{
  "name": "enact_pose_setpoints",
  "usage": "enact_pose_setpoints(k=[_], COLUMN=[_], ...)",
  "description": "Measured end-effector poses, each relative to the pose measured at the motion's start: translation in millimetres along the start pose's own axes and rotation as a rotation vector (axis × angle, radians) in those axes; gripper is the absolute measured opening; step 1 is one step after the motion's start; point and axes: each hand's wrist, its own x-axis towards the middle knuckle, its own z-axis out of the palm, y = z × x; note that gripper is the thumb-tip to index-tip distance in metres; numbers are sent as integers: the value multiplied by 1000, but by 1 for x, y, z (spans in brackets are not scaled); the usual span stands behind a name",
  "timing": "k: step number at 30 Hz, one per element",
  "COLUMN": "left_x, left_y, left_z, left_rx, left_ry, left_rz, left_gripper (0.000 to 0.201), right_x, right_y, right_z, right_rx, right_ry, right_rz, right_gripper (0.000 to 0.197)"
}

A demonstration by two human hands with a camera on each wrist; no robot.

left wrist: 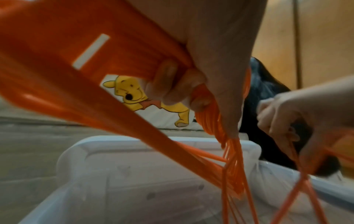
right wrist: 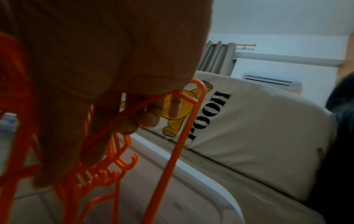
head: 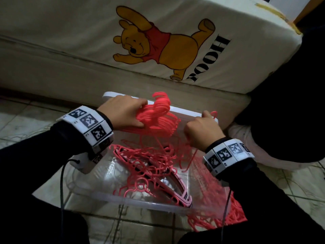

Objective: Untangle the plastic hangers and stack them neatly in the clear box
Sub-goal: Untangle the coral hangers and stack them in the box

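Observation:
My left hand point(head: 129, 114) grips a thick bundle of coral-pink plastic hangers point(head: 161, 111) by their necks, hooks pointing up, above the far side of the clear box point(head: 133, 199). In the left wrist view the fingers point(left wrist: 172, 89) curl round that bundle point(left wrist: 57, 45). To the right, my right hand point(head: 200, 129) is curled round thin hangers point(head: 191, 155) that hang down into the box; the right wrist view shows its fingers point(right wrist: 145, 116) hooked through one hanger point(right wrist: 189, 121). More tangled hangers point(head: 149, 171) lie inside the box.
A white lid point(head: 186, 111) leans behind the box against a mattress with a yellow bear print point(head: 158, 46). A loose heap of hangers point(head: 233, 213) lies on the tiled floor point(head: 22, 120) at the box's right front corner. My dark-clothed leg point(head: 281, 103) is at right.

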Motion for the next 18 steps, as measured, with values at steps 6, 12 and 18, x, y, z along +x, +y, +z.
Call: enact_pose_setpoints(k=[6,12,18], left_x=[2,7,8], left_y=[-4,-7,-1], left_z=[3,-1,-14], left_rx=[-16,-165,-395], left_ry=[1,-33,51], left_rz=[-46,-120,-171], left_gripper=[41,53,66], right_x=[-8,-10,-25], right_y=[7,18,41], right_z=[7,-6,-29], right_rx=[-40,110,457], right_ry=[-115,23,88], right_rz=[134,149,186], right_gripper=[10,22,21])
